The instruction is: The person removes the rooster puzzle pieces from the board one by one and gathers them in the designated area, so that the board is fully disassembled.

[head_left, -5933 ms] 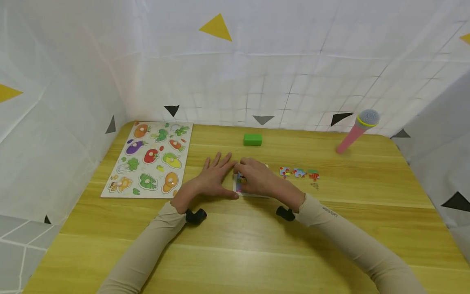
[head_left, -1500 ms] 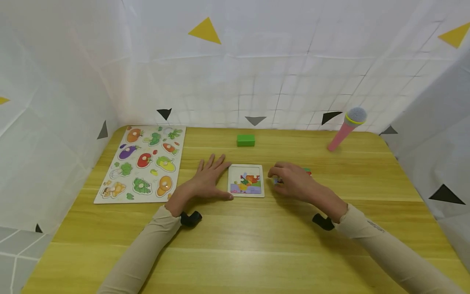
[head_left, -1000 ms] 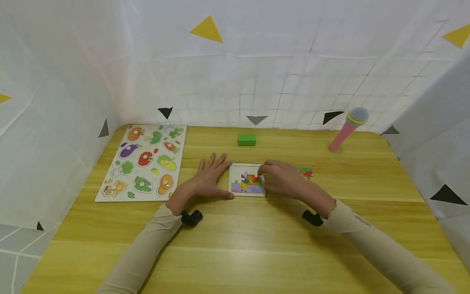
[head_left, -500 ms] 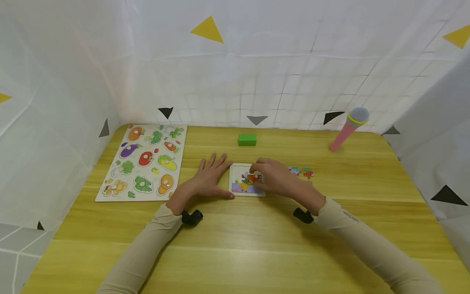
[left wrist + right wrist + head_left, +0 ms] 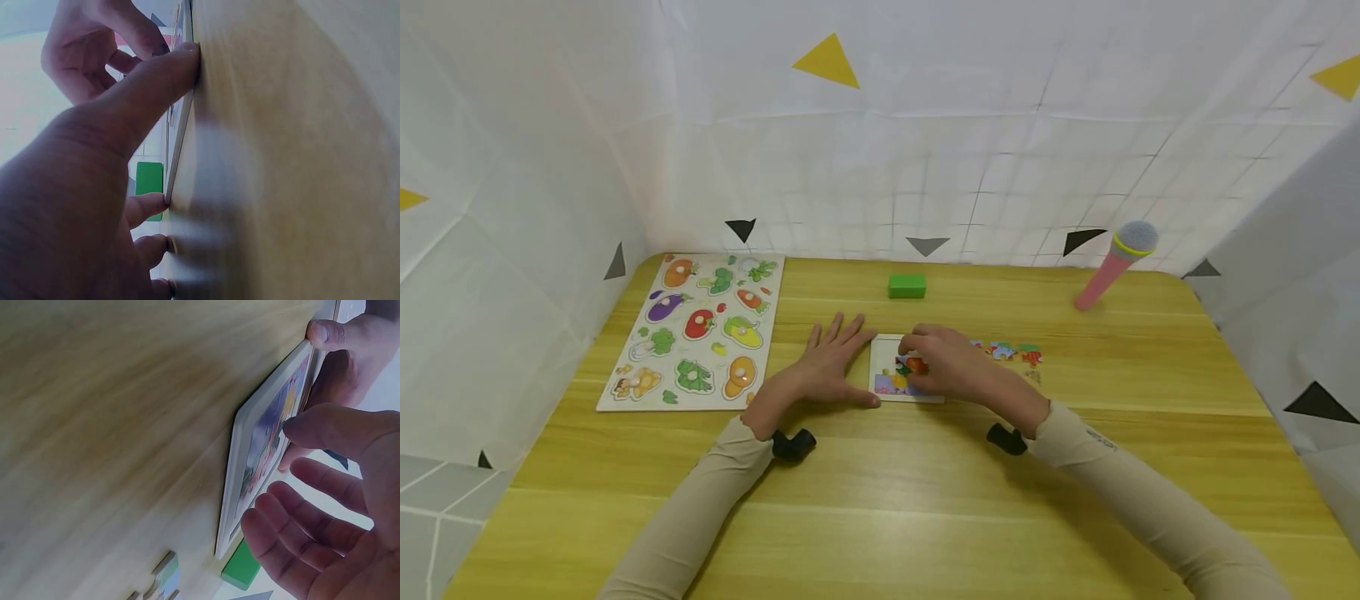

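Note:
A small jigsaw board (image 5: pixel 886 350) with a white frame lies mid-table, its picture partly filled with colourful pieces. My left hand (image 5: pixel 829 368) rests spread on the table at its left side; thumb and index fingertip meet the board's edge, as the left wrist view also shows. Over the board's right part is my right hand (image 5: pixel 951 362). In the right wrist view its thumb (image 5: pixel 331 428) touches the picture, while its fingers (image 5: pixel 275 540) bend loosely and stand apart from the thumb. No piece shows between them. The right hand hides part of the picture in the head view.
Right of the board lie loose jigsaw pieces (image 5: pixel 1002 351), one partly behind my right hand. A green block (image 5: pixel 907 287) stands behind the board. At left is a vegetable peg puzzle (image 5: pixel 718 333); a pink toy microphone (image 5: pixel 1108 268) is at back right.
From over the loose pieces, the right hand has moved left onto the jigsaw board. Its thumb and fingertips have shifted further across the picture. The left hand has stayed beside the board.

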`<state>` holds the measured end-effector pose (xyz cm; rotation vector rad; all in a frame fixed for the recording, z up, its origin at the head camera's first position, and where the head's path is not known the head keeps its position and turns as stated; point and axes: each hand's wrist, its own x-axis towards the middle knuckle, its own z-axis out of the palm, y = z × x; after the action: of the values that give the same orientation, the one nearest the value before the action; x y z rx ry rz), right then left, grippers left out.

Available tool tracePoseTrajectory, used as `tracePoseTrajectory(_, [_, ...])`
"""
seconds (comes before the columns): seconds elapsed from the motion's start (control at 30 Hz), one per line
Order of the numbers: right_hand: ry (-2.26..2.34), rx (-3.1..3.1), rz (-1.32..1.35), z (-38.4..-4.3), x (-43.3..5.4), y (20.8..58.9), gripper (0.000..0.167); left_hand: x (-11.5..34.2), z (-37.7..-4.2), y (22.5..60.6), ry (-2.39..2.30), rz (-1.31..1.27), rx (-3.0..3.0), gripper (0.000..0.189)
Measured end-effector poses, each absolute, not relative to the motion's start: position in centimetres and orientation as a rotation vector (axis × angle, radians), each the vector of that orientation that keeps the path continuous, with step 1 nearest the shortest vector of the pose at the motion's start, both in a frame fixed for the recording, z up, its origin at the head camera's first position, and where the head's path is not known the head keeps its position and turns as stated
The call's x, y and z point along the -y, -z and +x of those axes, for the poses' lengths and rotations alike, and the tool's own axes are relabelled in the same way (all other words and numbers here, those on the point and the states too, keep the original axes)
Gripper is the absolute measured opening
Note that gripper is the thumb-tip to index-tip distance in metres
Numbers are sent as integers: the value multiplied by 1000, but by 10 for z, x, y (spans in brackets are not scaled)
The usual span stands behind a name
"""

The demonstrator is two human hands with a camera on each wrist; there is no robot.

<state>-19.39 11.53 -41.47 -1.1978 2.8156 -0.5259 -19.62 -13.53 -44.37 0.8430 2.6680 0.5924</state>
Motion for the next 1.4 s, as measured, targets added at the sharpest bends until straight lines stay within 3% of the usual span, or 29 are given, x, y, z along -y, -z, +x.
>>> tracePoseTrajectory(1.4, [485,-2730,-988,-202,-101,412,28,135,-198,443,-582,845,-2665,111])
